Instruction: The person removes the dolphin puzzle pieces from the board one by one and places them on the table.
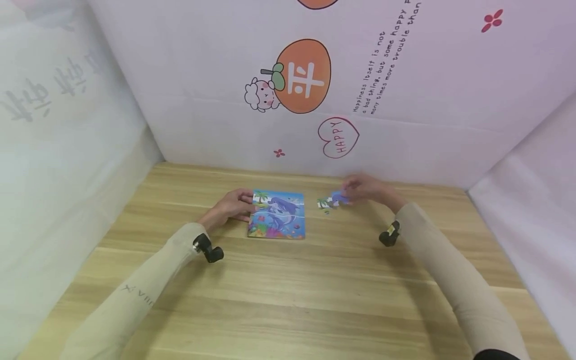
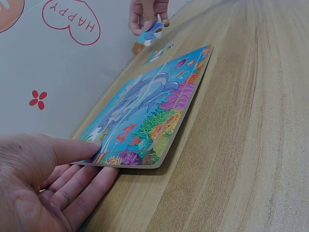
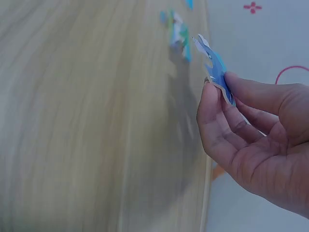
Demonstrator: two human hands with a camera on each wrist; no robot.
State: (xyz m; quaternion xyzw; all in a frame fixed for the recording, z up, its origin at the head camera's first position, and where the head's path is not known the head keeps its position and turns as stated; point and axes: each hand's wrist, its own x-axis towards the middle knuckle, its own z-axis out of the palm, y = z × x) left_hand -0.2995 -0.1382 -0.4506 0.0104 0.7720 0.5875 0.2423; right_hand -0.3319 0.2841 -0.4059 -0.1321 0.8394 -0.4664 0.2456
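My left hand (image 1: 229,206) grips the left edge of a dolphin picture puzzle board (image 1: 279,216). In the left wrist view, its thumb lies on the board's printed face, with fingers beneath the edge, and the board (image 2: 159,104) is tilted up on that side. Off to the right, my right hand (image 1: 368,190) pinches a blue jigsaw piece (image 3: 216,72) between thumb and fingertips, raised above the table in the right wrist view. Between board and right hand lies a palm-tree jigsaw piece (image 1: 323,203), just left of the held piece.
The wooden table (image 1: 288,290) meets a printed white cloth wall (image 1: 216,135) close behind the puzzle. More white cloth hangs at the left (image 1: 67,150) and right (image 1: 535,180). Black wrist cameras sit on both sleeves.
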